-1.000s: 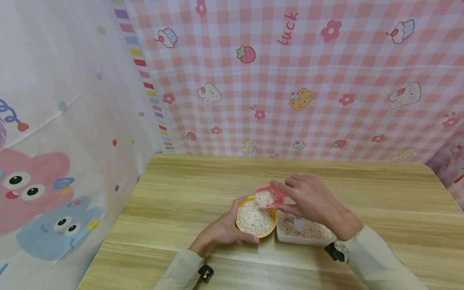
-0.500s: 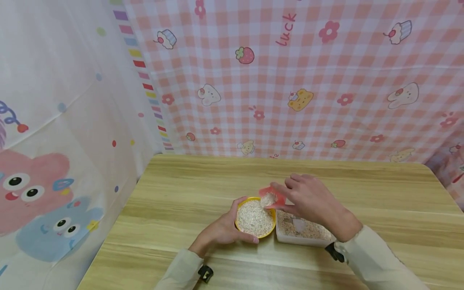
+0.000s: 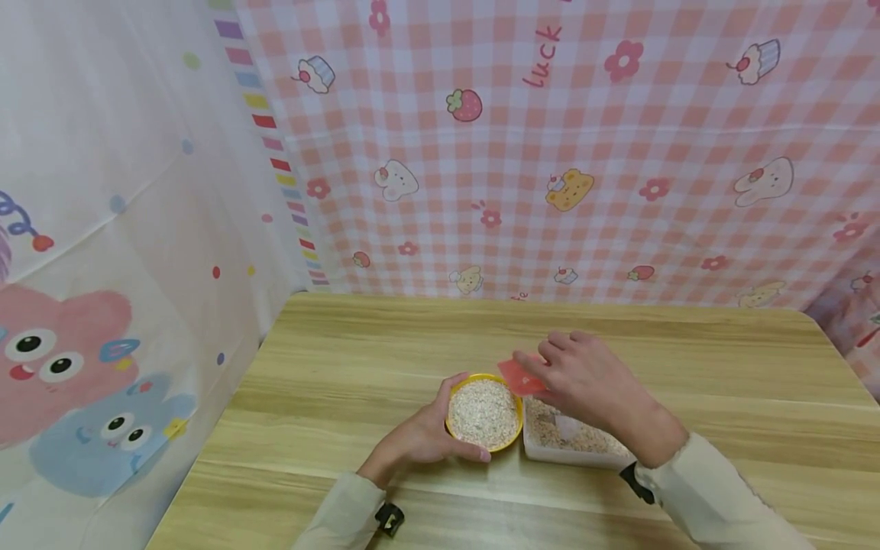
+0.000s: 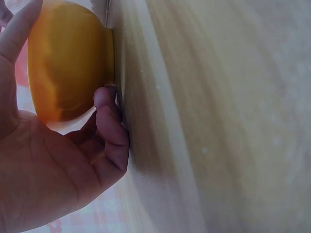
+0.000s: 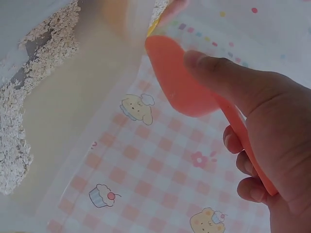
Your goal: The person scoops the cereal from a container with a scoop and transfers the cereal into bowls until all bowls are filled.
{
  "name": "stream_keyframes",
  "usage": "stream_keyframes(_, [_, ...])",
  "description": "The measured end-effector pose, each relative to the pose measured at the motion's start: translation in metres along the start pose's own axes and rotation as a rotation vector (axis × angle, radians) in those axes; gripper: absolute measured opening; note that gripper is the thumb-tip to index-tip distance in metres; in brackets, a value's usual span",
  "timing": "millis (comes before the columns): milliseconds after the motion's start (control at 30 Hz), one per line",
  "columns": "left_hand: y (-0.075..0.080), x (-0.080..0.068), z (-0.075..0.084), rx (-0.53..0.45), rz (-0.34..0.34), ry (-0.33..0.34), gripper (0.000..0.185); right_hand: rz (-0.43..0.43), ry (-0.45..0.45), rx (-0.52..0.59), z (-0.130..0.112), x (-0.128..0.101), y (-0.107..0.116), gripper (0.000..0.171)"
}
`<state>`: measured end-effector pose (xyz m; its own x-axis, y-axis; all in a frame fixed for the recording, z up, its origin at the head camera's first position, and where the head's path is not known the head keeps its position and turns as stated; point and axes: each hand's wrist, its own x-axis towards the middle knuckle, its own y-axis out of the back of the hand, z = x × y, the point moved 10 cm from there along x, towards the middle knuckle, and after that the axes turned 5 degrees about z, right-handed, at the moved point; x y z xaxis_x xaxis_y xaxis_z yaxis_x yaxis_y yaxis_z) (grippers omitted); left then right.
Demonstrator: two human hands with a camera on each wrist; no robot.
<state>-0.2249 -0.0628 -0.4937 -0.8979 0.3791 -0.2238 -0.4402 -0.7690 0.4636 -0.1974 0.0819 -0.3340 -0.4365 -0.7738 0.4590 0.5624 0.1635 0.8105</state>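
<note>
A yellow bowl (image 3: 484,412) full of pale oat flakes stands on the table, its smooth outer side showing in the left wrist view. Around its left side curves my left hand (image 3: 428,429), thumb at the near rim and fingers at the far side. My right hand (image 3: 590,380) grips a coral-pink scoop (image 5: 182,80) by its handle, the thumb on the scoop's body. Its tip is at the bowl's right rim, tilted so its inside is hidden from the head view. Below the right hand, a translucent plastic box (image 3: 574,457) holds more flakes, partly hidden by that hand.
The wood-grain table (image 3: 357,344) reaches back to a pink checked cloth (image 3: 426,137). A white cartoon-print cloth (image 3: 172,252) hangs along the left. The box stands close against the bowl's right side.
The scoop, heaped with flakes earlier, has tipped over at the bowl and shifted slightly right; no flakes show in it now. My left hand and the bowl have stayed put.
</note>
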Motion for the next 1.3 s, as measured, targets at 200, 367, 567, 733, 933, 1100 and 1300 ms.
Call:
stream_keyframes(200, [0.000, 0.000, 0.001, 0.004, 0.003, 0.007, 0.119, 0.016, 0.009, -0.019, -0.001, -0.002, 0.005, 0.060])
stream_keyframes(367, [0.000, 0.000, 0.003, -0.020, 0.002, -0.011, 0.118, 0.024, -0.015, -0.003, 0.002, -0.007, 0.007, 0.058])
stream_keyframes(567, [-0.001, 0.001, 0.006, -0.034, 0.004, -0.029, 0.117, 0.055, -0.050, 0.048, 0.009, -0.016, 0.011, 0.059])
stream_keyframes(733, [0.000, 0.000, 0.004, -0.007, 0.011, -0.017, 0.118, 0.096, -0.088, 0.109, 0.020, -0.030, 0.018, 0.058])
stream_keyframes(933, [0.000, -0.001, 0.003, 0.000, 0.008, -0.003, 0.118, 0.087, -0.158, 0.155, 0.030, -0.044, 0.019, 0.062])
stream_keyframes(1100, [0.000, 0.000, 0.003, 0.001, 0.008, -0.004, 0.118, 0.048, -0.239, 0.199, 0.037, -0.057, 0.015, 0.072])
stream_keyframes(1300, [-0.001, 0.001, 0.003, -0.001, 0.008, -0.014, 0.118, -0.077, -0.328, 0.244, 0.040, -0.075, 0.002, 0.058])
